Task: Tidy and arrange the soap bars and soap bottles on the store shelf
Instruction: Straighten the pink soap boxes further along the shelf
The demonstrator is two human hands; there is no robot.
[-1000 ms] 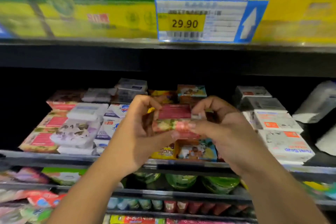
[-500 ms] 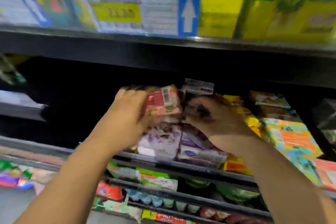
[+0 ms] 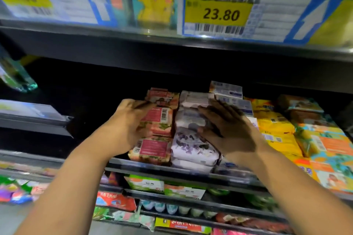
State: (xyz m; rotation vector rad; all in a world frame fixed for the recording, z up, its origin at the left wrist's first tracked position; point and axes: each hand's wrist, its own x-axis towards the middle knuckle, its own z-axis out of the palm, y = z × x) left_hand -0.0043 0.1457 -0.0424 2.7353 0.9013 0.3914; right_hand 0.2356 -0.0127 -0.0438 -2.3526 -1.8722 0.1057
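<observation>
Soap rows on the shelf [image 3: 122,162]
From the front edge back: left row [image 3: 155,149] touches middle row [image 3: 193,149], right row [image 3: 277,129] beside it; price tag [image 3: 219,13] above.

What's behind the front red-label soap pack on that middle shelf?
Behind the front pack, two more red-label packs lie in a row. The left hand rests against them, covering their left sides. Anything further back is lost in the dark.
</observation>
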